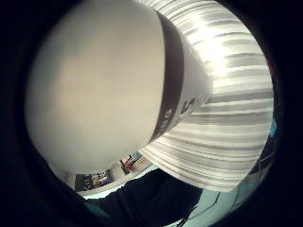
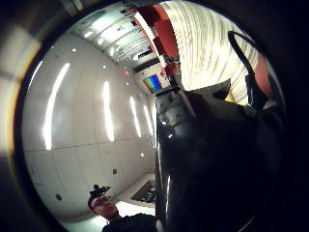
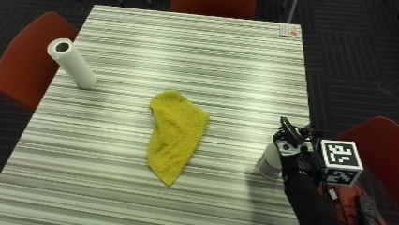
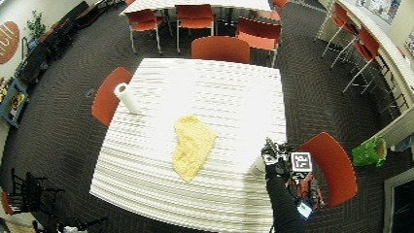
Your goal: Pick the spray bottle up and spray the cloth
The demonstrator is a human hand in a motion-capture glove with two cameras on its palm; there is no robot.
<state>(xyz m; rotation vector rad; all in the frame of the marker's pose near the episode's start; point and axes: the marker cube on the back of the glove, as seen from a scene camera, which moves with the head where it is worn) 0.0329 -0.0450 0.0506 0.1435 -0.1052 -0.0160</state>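
Worktop: a long striped grey-and-white worktop (image 3: 205,61) carries everything; a small white tag with an orange dot (image 3: 289,31) sits at its far corner.
Around: a paper towel roll (image 3: 72,63) stands upright near the far edge on the side away from the hand, well apart from the cloth. Red chairs (image 3: 25,61) stand round the worktop. Nothing lies between the cloth and the bottle, only bare striped top.
Cloth: the yellow cloth (image 3: 174,136) lies flat in a long crumpled strip about mid-worktop, touching nothing else.
Spray bottle: the white spray bottle (image 3: 270,161) stands upright at the near edge, near the cloth but clearly apart from it. Its contents cannot be made out; the body is opaque.
Right hand: the gloved right hand (image 3: 291,145) is at the bottle's head, black sleeve reaching in from below the worktop edge.
Fingers: the fingers appear wrapped about the top of the bottle, though the glove's black blends with the dark sprayer head.
Hidden: the nozzle and trigger are covered by the hand. In the little-finger palm view the pale bottle body with a dark band fills most of the frame; the thumb-side view is half blocked by a dark glossy shape.
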